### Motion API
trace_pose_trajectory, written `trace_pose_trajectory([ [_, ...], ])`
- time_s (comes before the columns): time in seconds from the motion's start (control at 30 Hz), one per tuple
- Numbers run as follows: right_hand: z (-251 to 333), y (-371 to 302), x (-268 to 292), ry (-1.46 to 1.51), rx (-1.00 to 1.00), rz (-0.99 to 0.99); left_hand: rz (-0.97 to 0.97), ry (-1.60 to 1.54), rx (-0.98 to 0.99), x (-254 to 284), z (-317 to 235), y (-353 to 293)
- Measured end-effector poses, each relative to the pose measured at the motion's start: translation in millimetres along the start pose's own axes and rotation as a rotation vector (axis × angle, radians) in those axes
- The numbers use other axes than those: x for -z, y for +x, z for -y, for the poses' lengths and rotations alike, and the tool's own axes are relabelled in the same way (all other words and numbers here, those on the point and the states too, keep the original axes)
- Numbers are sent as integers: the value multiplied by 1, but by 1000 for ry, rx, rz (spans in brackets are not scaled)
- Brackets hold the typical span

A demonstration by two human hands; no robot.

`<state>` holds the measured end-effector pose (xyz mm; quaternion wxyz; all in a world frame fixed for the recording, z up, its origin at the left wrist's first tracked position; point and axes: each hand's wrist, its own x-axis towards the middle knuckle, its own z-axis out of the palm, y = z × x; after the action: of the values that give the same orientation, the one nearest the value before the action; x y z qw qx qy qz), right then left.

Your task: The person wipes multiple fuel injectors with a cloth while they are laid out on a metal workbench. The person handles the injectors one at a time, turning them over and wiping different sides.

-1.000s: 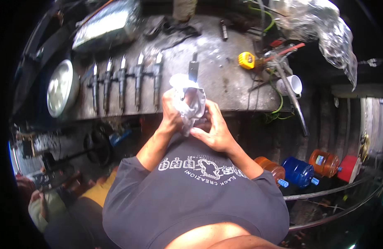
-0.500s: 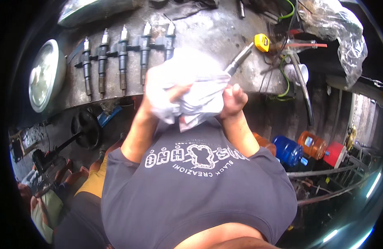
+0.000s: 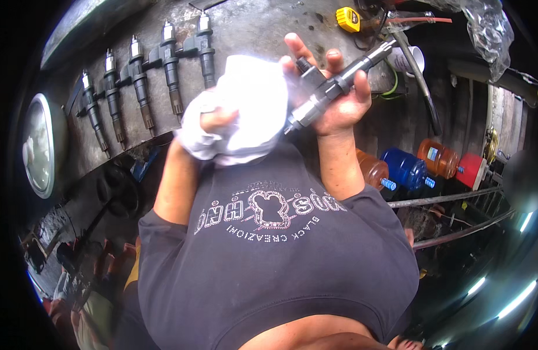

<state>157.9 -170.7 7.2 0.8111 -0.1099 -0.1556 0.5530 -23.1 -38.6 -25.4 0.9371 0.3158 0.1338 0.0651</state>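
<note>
My left hand (image 3: pixel 218 118), closed, holds a bunched white cloth (image 3: pixel 254 105), blurred and brightly lit. A dark fuel injector (image 3: pixel 330 93) with metal ends lies slantwise across the upturned palm of my right hand (image 3: pixel 339 114). The right thumb rises beside its body, while the other fingers are partly spread around its side connector. The injector's lower end comes close to the cloth's edge; whether they touch I cannot tell. Beyond my left hand, several similar injectors (image 3: pixel 142 87) are lined up on the grey metal workbench (image 3: pixel 251 29).
A yellow tape measure (image 3: pixel 347 19) sits on the bench's far right, near a white cup (image 3: pixel 410 60) and a dark hose (image 3: pixel 423 96). An oval white-rimmed bowl-like object (image 3: pixel 39 146) stands at the left. Large bottles, including a blue jug (image 3: pixel 404 168), are below right.
The cloth has moved left off the injector. My right hand has turned palm up and lies more open, with the injector's body now exposed. The whole view has shifted slightly.
</note>
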Motion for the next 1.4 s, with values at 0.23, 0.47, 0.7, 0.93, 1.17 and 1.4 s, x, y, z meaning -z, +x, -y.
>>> trace_pose_trajectory([
  [0.23, 16, -11, -6, -248, 179, -109, 230, 173, 146, -21, 3, 27],
  [0.47, 17, -20, 2, -383, 155, -50, 337, 451, -11, -34, 13, 27],
  [0.7, 13, -20, -5, -568, 274, 9, -46, 750, -350, -43, 7, 27],
  [0.93, 12, -22, -12, -640, 269, 7, -246, 719, -589, -45, -7, 19],
  [1.17, 16, -20, -8, -174, 136, 274, -328, 848, -792, -12, -6, 20],
  [1.4, 18, -22, -3, -115, 54, 261, -342, 624, -570, -22, -15, 13],
])
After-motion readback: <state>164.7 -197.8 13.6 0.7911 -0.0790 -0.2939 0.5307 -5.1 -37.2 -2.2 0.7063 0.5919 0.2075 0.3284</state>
